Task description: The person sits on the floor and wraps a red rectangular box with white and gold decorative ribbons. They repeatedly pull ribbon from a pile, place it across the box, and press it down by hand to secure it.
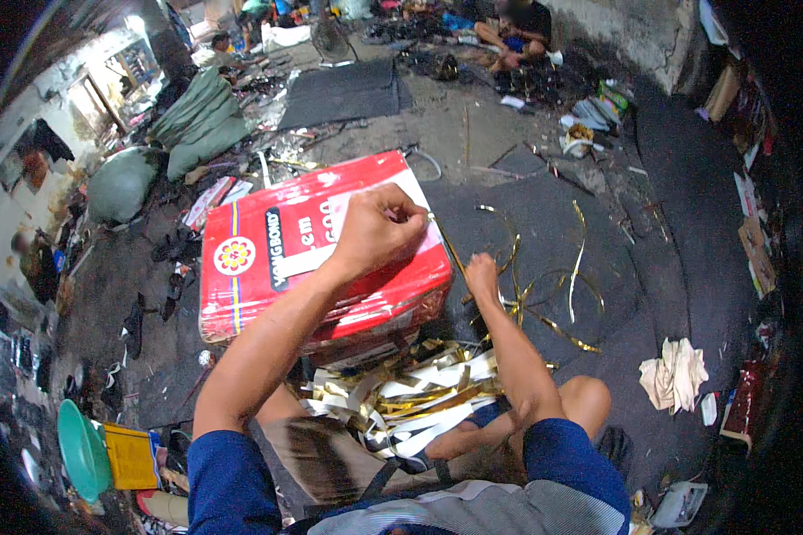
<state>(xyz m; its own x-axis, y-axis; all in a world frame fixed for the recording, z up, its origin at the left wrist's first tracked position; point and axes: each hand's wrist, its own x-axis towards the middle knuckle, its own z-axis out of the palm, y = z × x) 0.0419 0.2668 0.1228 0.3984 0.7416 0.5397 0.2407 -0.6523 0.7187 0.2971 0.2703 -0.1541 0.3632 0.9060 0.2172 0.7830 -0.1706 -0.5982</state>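
Starting on the left, a green plastic bowl (80,450) and a flat yellow box (132,456) lie on the floor, well apart from the hands. Next comes the big red wrapped carton (317,254). The left hand (376,230) rests on top of it, fingers pinched shut on one end of a thin shiny gold strip (451,250). The right hand (482,275) is curled closed on the same strip lower down, just beside the carton. A hard pull might snap the strip or cut a finger. The heap of gold and white strips (419,397) on the lap could slide off.
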